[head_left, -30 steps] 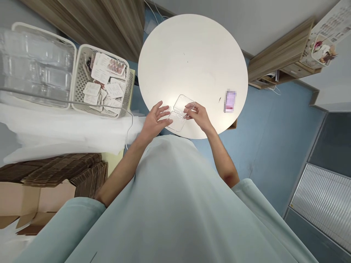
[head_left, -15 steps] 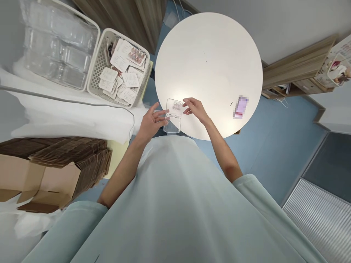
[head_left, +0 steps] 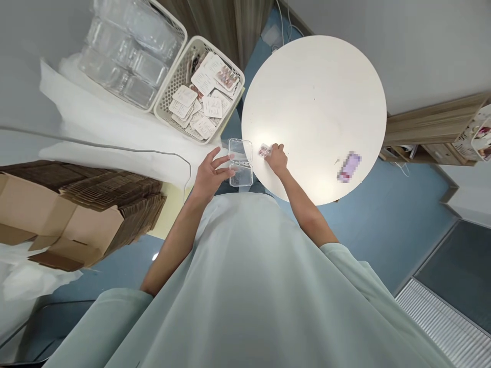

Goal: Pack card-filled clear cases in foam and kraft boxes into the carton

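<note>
My left hand (head_left: 209,179) holds an open clear plastic hinged box (head_left: 241,177) by its left side, thumb and fingers at the edge. Both halves of the box are spread apart, and I see nothing inside them. The box is at the near left edge of the round white table. To its right, my right hand (head_left: 276,159) grips a small clear pack of reddish-pink pieces (head_left: 264,150) by its right side, over the tabletop. The pieces are too small to make out. Whether the pack rests on the table I cannot tell.
On the round white table (head_left: 322,102) lies a blurred purple item (head_left: 349,167) at the right. To the left stand a perforated basket (head_left: 164,102) of printed cards and a basket of clear boxes (head_left: 146,69). Flat brown cartons (head_left: 115,191) are stacked nearer, and a grey cable (head_left: 126,148) crosses white sheeting.
My right hand has moved right, away from the box, with the small pack that was in the box's upper half. The box stays in my left hand. The whole view has shifted.
</note>
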The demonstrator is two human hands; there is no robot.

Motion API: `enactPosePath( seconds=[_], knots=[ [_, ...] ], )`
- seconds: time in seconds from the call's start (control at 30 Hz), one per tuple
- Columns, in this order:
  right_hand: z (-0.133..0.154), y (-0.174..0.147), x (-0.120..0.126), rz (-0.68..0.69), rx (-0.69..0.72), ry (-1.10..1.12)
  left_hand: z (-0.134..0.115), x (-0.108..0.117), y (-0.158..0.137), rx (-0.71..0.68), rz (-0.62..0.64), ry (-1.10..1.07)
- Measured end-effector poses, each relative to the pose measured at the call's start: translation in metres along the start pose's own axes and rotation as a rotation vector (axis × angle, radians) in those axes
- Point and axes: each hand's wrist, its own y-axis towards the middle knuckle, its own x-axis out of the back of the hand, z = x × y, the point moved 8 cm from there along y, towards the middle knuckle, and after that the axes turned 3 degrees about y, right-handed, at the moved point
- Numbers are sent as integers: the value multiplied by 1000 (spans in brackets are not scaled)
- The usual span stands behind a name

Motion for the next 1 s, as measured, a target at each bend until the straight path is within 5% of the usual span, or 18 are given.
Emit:
enactPosePath(
  seconds=[0.47,0.83,1.0],
  knots=[
    [-39,-36,8,-87,-40,355,1,-11,18,34,60,-39],
    [-91,-125,124,-433,-26,834,-32,-86,52,35,308,-13],
    [-76,-172,173,-497,81,997,-49,-119,59,-37,414,12]
  ],
)
